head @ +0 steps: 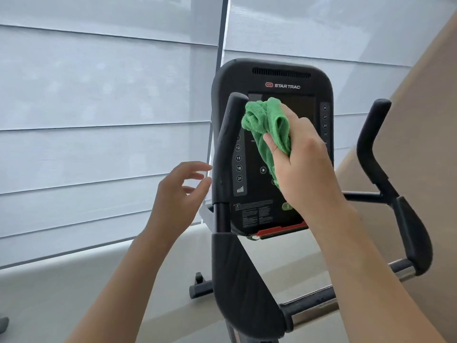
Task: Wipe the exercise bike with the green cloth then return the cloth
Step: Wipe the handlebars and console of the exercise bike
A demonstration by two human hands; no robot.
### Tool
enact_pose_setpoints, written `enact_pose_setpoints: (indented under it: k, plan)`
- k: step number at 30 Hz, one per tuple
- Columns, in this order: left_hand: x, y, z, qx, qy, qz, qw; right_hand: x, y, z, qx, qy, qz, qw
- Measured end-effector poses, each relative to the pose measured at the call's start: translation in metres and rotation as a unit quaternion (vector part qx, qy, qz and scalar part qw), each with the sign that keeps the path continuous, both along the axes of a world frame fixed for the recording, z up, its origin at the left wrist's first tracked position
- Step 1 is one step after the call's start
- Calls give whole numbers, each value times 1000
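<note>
My right hand [300,159] is closed around the bunched green cloth [268,127], pressing it against the dark screen in the upper middle of the bike's console [272,78]. My left hand [181,194] is empty, fingers spread loosely, hovering just beside the left handlebar [226,149] without gripping it, as far as I can tell. I judge the wiping is under way on the console only; the right handlebar [376,149] and the lower grips look untouched, though I can't tell whether they are clean. The main risk I see is the cloth dragging across the numbered buttons down the console's sides and the green button [286,206] near my wrist, since firm pressure there could trigger something on the machine. The cloth is wadded, not flat, so a loose tail hangs below my palm and could snag on the left handlebar, which stands close in front of the screen. With the left hand not bracing anything, a hard push might rock the console. Where the cloth goes back isn't in view, so the return step will need a look around.
</note>
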State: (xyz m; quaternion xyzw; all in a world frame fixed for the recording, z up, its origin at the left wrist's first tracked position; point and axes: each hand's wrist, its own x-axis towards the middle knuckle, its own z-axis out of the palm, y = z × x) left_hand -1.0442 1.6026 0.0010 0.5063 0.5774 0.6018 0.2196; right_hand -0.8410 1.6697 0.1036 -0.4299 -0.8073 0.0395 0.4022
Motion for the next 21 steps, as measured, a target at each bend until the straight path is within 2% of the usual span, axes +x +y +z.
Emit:
enact_pose_setpoints:
  k: [5,7,10,16,18,21]
  plan:
    - [-10,26,-4,-7,-47,-29,998,-41,25,36,63,8,-19,998]
    - [-13,33,-5,-5,-49,-57,997,-69,30,38,38,-41,-29,998]
    - [-19,44,-6,3,-40,-79,996,-109,32,23,-25,-178,-85,980]
    - [-29,57,-11,-7,-60,-113,992,-125,62,34,60,-234,-169,956]
    - [-33,61,-11,-18,-59,-125,990,-123,72,36,67,-207,-145,965]
    - [-35,64,-12,-25,-69,-135,988,-108,83,38,-10,-76,-7,997]
